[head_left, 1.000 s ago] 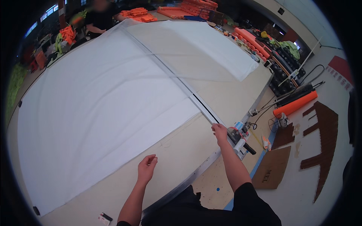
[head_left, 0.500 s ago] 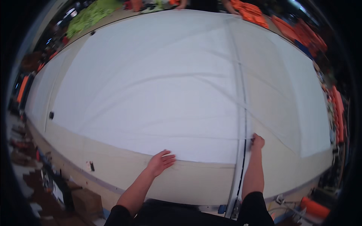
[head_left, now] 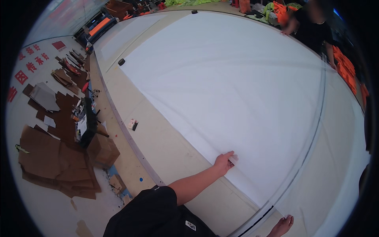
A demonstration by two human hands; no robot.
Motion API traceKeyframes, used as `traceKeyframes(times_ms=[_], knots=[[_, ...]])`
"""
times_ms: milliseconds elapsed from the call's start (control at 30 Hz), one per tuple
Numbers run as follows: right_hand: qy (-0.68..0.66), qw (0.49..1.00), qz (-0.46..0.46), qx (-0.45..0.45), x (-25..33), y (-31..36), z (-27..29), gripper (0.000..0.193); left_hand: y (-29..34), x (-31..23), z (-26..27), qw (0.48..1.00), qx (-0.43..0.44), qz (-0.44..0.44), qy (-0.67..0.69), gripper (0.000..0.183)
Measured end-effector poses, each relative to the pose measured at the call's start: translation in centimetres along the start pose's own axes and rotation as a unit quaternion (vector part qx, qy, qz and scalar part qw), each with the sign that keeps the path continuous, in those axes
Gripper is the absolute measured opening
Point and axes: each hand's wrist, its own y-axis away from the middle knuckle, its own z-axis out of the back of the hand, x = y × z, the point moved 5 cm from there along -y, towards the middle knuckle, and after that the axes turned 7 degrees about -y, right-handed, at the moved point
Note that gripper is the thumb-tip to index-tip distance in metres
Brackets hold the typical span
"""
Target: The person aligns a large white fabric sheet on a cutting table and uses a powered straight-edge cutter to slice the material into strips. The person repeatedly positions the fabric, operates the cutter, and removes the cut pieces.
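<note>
A broad white fabric sheet (head_left: 237,91) lies over a large beige table, with soft wrinkles across it. At the sheet's near edge, my left hand (head_left: 224,163) is closed, pinching a small raised fold between thumb and fingers. Lower right, my right hand (head_left: 282,226) is closed on the edge of the thin see-through fabric beyond the rail. A long straight metal rail (head_left: 312,138) with a dark slot crosses the table, fabric passing over it between my hands. Two black weights (head_left: 121,62) rest by the sheet's left end.
Across the table a co-worker (head_left: 314,27) in black has both hands at the far edge. A small box and a dark object (head_left: 133,124) lie on the bare near strip. Left of the table stand a cardboard box (head_left: 103,152) and hanging brown paper patterns (head_left: 55,162). Orange garments (head_left: 344,67) lie far right.
My view has swung left. My left hand has gone from spread fingers beside the sheet to gripping its edge. My right hand remains closed on the fabric past the rail.
</note>
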Motion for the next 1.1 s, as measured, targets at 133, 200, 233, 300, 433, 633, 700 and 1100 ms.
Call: traceKeyframes(times_ms=[133, 200, 233, 300, 433, 633, 700, 1100], knots=[[0.036, 0.999, -0.015, -0.024, 1.8, 2.3, -0.9, 0.042, 0.2, -7.2, 8.7, 0.983, -0.129, -0.115, 0.062, 0.028], [0.057, 0.997, -0.026, -0.049, 2.6, 4.5, -1.0, 0.041, 1.8, -9.9, 12.0, 0.975, -0.165, -0.148, 0.033, 0.022], [0.068, 0.995, -0.031, -0.062, 2.6, 5.5, -0.7, 0.041, 3.3, -11.0, 13.2, 0.971, -0.176, -0.163, 0.006, 0.021], [0.060, 0.996, -0.035, -0.063, 1.8, 5.7, 0.4, 0.041, 5.9, -12.4, 14.2, 0.963, -0.195, -0.184, -0.038, 0.021], [0.144, 0.989, 0.004, -0.041, 0.9, 6.4, 0.8, 0.033, 9.6, -12.5, 14.9, 0.949, -0.232, -0.188, -0.102, 0.022], [0.248, 0.966, 0.052, -0.054, -1.4, 6.1, 0.9, 0.046, 5.9, -9.4, 17.4, 0.950, -0.234, -0.112, -0.172, 0.021], [0.272, 0.958, 0.067, -0.055, -1.8, 6.3, 0.7, 0.048, 4.3, -8.4, 19.1, 0.957, -0.202, -0.114, -0.175, 0.021], [0.307, 0.940, 0.123, -0.081, -1.7, 7.8, 0.1, 0.051, 6.4, -10.6, 19.0, 0.785, -0.323, -0.225, -0.478, 0.027]])
